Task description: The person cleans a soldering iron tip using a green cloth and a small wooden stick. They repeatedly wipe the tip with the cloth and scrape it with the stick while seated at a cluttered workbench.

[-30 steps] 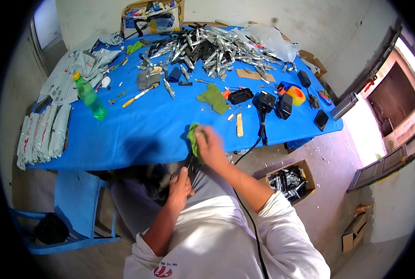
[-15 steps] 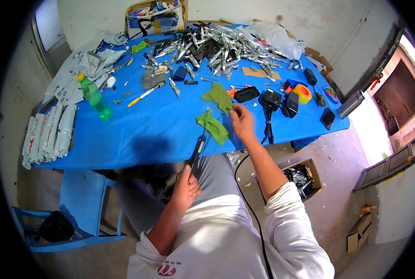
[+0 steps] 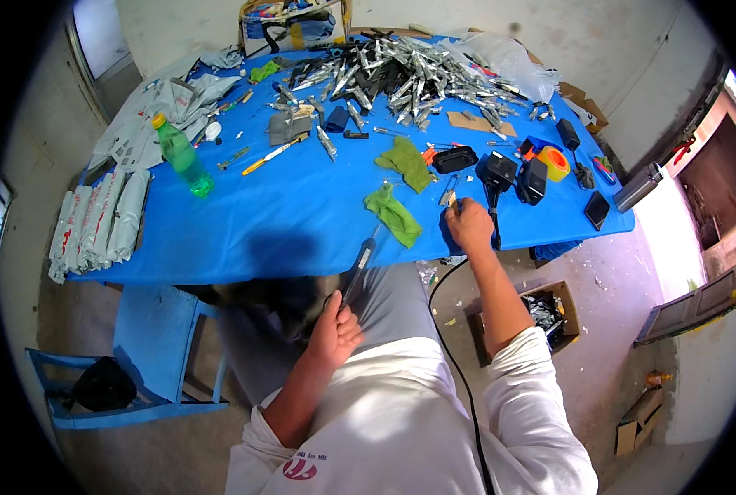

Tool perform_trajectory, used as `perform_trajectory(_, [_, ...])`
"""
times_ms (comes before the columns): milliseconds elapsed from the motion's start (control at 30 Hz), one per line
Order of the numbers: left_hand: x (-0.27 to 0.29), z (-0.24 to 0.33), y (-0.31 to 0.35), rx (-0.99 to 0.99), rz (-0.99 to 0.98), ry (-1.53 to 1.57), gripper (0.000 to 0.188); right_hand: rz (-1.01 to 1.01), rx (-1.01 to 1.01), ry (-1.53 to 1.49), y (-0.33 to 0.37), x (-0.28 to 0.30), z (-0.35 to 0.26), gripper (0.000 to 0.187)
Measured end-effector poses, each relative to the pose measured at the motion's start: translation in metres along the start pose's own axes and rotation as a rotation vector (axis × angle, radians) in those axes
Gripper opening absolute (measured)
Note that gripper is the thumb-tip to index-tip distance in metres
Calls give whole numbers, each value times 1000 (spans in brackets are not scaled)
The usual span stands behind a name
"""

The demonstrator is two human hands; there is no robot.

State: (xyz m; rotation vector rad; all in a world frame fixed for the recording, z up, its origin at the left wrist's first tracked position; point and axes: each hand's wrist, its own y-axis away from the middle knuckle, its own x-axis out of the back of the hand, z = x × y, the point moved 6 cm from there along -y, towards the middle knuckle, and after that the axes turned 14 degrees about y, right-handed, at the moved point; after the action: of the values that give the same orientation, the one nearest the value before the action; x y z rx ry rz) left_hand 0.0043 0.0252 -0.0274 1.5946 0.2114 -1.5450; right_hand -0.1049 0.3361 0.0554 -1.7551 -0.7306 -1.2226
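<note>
L hand (image 3: 335, 334): grips dark rotary tool (image 3: 359, 268), long axis tip toward 1 o'clock.
R hand (image 3: 468, 224): pinches small piece (image 3: 453, 200) on blue table (image 3: 285, 223).
Box (image 3: 549, 309) at 4 o'clock: metal scrap.

A blue-covered surface (image 3: 302, 214) carries a metal-parts heap (image 3: 409, 74) at its far edge. A green bottle (image 3: 182, 157) stands near its left edge; two green cloths (image 3: 394, 213) lie near the front.

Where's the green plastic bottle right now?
In the head view, the green bottle stands upright on the left part of the blue table, beside the grey packets and far from both hands.
</note>
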Motion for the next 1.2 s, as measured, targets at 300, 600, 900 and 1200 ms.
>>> perform_trajectory(300, [3, 1, 14, -11, -24, 111, 55, 90, -39, -106, 2, 3, 19, 25])
perform_trajectory(600, [-6, 1, 9, -21, -43, 84, 54, -445, -159, -1037, 113, -7, -74, 22])
perform_trajectory(900, [-41, 9, 11, -26, 38, -38, 51, -679, -94, -1264, 152, 2, -160, 20])
perform_trajectory(1200, [-58, 58, 11, -129, 153, -196, 51, -564, 33, -1269, 114, 19, -200, 17])
